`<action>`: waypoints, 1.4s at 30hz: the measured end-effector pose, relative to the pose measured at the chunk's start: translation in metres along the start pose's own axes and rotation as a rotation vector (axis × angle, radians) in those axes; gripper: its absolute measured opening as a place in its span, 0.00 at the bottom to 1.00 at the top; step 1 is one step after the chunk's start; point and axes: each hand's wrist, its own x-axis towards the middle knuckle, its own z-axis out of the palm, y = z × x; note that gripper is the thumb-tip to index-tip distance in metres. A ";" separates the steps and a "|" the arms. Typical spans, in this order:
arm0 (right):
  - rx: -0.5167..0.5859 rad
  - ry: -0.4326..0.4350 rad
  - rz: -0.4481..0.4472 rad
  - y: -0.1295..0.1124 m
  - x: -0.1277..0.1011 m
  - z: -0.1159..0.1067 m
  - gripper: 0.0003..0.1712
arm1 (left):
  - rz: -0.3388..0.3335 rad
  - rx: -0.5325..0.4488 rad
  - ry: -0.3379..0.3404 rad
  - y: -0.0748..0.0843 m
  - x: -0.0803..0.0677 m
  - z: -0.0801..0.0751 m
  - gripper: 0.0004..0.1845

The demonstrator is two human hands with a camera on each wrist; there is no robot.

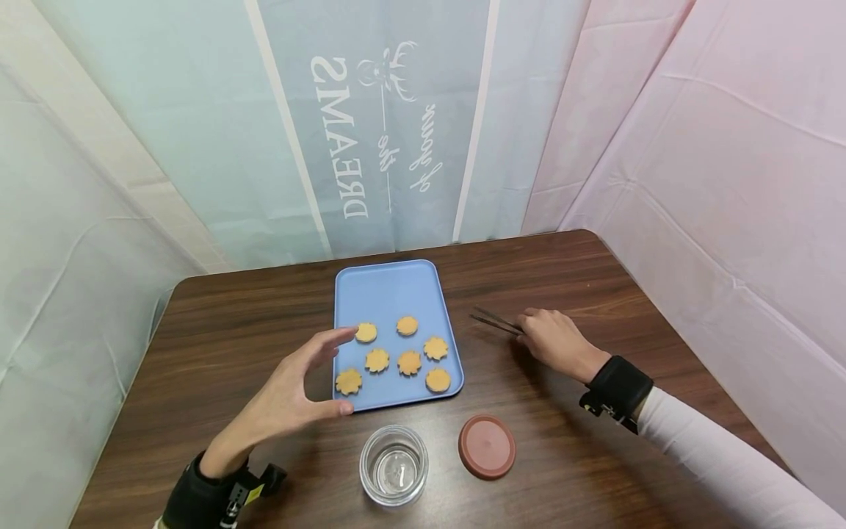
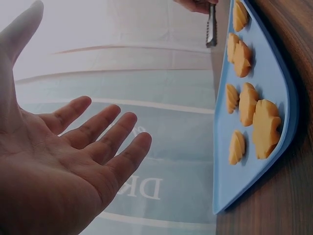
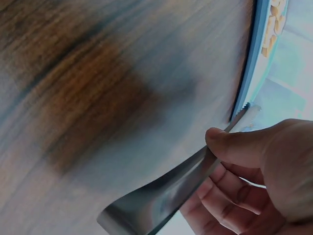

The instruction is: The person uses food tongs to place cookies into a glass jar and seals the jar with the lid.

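Observation:
My right hand (image 1: 554,339) grips a pair of metal tongs (image 3: 161,191) between thumb and fingers, to the right of the blue tray (image 1: 386,283). The tips of the tongs point left toward the tray, apart from it. Several yellow cookies (image 1: 409,362), some with scalloped edges, lie on the tray's near half. My left hand (image 1: 291,386) hovers at the tray's left near corner, thumb and fingers spread, with nothing in it. In the left wrist view its palm (image 2: 58,161) faces the camera and the fingers are extended.
A clear glass jar (image 1: 394,466) stands uncovered in front of the tray. Right of the jar lies a round reddish-brown lid (image 1: 487,447). The dark wooden table (image 1: 251,316) ends at a printed curtain (image 1: 396,132) behind, with pale curtains at both sides.

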 end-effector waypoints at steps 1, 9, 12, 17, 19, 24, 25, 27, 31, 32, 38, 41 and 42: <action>-0.004 0.013 -0.004 0.000 0.000 -0.002 0.06 | 0.001 0.002 0.001 0.000 0.000 0.000 0.51; -0.033 0.073 -0.045 -0.008 0.005 -0.015 0.08 | -0.006 0.021 0.023 0.004 0.003 -0.002 0.52; -0.036 0.094 -0.078 -0.014 0.007 -0.019 0.08 | -0.013 0.026 0.029 0.006 0.005 -0.003 0.51; -0.033 0.141 -0.111 -0.021 0.010 -0.025 0.08 | -0.016 0.012 0.029 0.011 0.011 -0.002 0.50; -0.034 0.155 -0.122 -0.023 0.011 -0.027 0.09 | -0.010 -0.003 0.031 0.012 0.014 -0.001 0.50; -0.028 0.169 -0.135 -0.029 0.012 -0.031 0.08 | -0.009 -0.038 0.055 0.015 0.021 0.001 0.46; -0.024 0.172 -0.135 -0.031 0.012 -0.031 0.08 | -0.013 -0.040 0.061 0.016 0.022 0.002 0.44; -0.018 0.176 -0.138 -0.034 0.012 -0.032 0.08 | -0.022 -0.046 0.070 0.017 0.024 0.003 0.42; -0.020 0.191 -0.167 -0.042 0.013 -0.036 0.10 | -0.020 -0.052 0.079 0.020 0.028 0.004 0.38; -0.024 0.193 -0.178 -0.044 0.013 -0.038 0.10 | -0.018 -0.053 0.082 0.021 0.029 0.004 0.38; -0.043 0.217 -0.245 -0.060 0.016 -0.048 0.09 | -0.012 -0.041 0.087 0.023 0.033 0.003 0.37; -0.049 0.230 -0.268 -0.065 0.017 -0.051 0.09 | -0.006 -0.049 0.080 0.024 0.034 0.003 0.37; -0.050 0.235 -0.275 -0.067 0.017 -0.052 0.10 | -0.004 -0.054 0.077 0.024 0.034 0.003 0.37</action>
